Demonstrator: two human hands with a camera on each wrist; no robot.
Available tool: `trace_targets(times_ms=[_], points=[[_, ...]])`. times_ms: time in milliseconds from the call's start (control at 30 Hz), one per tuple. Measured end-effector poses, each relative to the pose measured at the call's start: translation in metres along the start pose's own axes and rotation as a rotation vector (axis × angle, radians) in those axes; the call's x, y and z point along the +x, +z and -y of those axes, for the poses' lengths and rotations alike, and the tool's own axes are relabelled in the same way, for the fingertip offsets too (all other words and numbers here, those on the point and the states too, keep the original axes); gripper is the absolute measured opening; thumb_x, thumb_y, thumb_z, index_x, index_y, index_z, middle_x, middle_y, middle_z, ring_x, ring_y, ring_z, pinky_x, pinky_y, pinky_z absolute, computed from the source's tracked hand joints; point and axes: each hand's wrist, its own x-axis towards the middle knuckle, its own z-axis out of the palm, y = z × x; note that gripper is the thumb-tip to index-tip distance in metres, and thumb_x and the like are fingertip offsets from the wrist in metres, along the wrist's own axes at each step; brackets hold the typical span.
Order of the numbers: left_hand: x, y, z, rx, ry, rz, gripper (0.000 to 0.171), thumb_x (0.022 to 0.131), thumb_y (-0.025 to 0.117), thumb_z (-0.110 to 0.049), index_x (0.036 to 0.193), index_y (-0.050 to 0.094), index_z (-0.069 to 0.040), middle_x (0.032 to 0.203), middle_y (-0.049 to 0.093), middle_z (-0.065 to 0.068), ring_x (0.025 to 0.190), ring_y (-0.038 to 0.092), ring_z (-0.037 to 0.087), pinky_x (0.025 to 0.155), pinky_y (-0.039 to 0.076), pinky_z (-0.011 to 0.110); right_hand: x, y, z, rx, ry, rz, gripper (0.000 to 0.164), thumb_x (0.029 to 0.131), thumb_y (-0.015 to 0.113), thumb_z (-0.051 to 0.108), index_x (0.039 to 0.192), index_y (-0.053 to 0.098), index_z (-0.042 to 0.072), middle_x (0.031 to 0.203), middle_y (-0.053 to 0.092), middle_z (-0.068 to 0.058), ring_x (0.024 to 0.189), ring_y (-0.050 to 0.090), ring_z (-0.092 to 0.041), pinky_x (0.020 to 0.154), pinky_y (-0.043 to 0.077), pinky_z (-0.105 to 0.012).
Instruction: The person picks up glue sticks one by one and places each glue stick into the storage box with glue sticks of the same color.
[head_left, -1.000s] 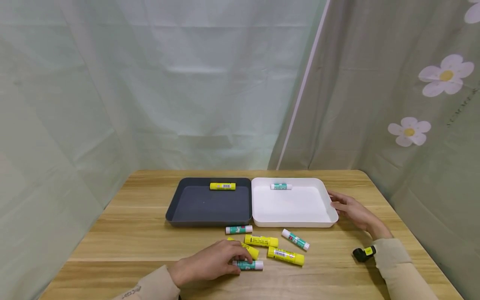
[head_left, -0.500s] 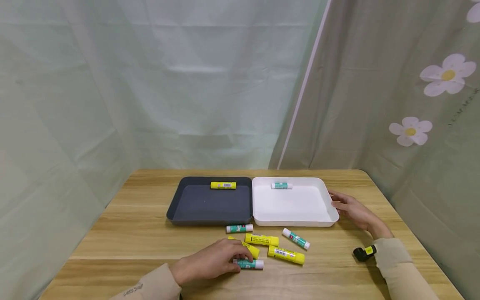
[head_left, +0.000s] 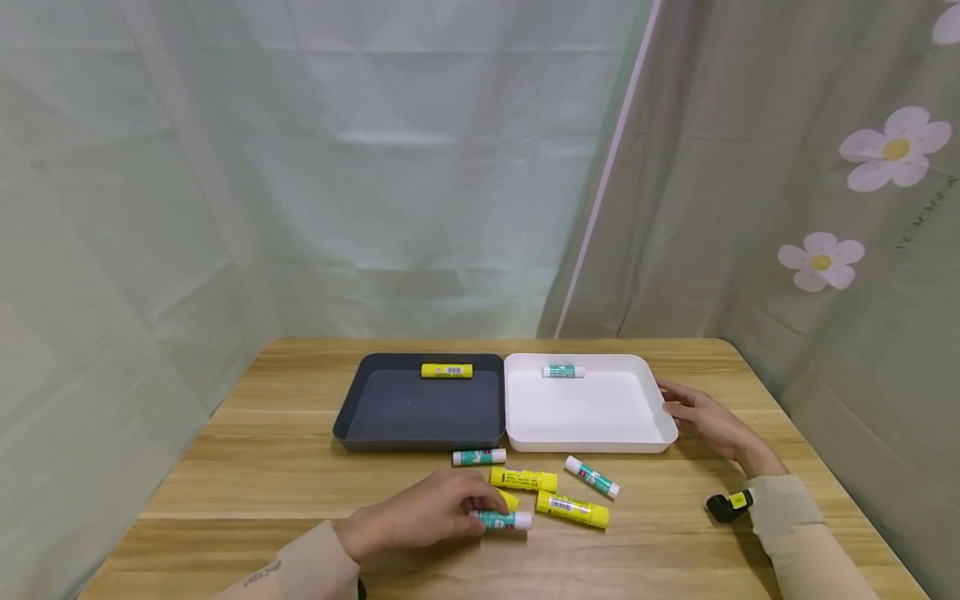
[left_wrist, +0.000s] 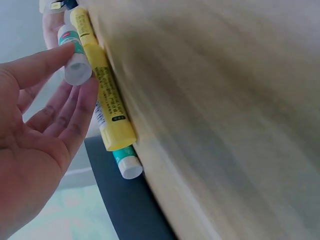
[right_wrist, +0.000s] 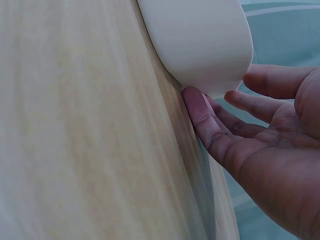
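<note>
My left hand (head_left: pixel 431 512) pinches a green and white glue stick (head_left: pixel 513 521) between thumb and fingertips. In the left wrist view that glue stick (left_wrist: pixel 77 70) is raised beside a thick yellow glue stick (left_wrist: pixel 107 95). One yellow stick (head_left: pixel 510 500) is partly hidden behind the left hand. My right hand (head_left: pixel 712 425) touches the right wall of the white tray (head_left: pixel 667 433); in the right wrist view its fingertips rest at the tray's corner (right_wrist: pixel 210 60), fingers mostly extended.
A dark grey tray (head_left: pixel 420 444) adjoins the white one and holds a yellow glue stick (head_left: pixel 447 371). A green and white stick (head_left: pixel 563 372) lies in the white tray. On the wooden table (head_left: pixel 240 475) are more sticks, green (head_left: pixel 478 457) (head_left: pixel 592 477) and yellow (head_left: pixel 523 479) (head_left: pixel 572 509).
The left hand has lifted the green and white glue stick slightly up from the table, and its shadow now shows below. The right hand has kept its place at the white tray.
</note>
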Motion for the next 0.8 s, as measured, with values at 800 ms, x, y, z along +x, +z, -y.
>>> trace_targets(times_ms=[800], points=[[0.05,-0.026,-0.018,-0.091,0.056,-0.099,0.03,0.097,0.074,-0.007,0.124,0.076,-0.02,0.115,0.071,-0.012,0.097,0.063,0.001,0.086,0.055,0.021,-0.002,0.001,0.002,-0.003,0.005,-0.004,0.068,0.111,0.051,0.016,0.163,0.015,-0.007,0.165,0.015,-0.036,0.123,0.051,-0.007,0.093,0.05,-0.019]])
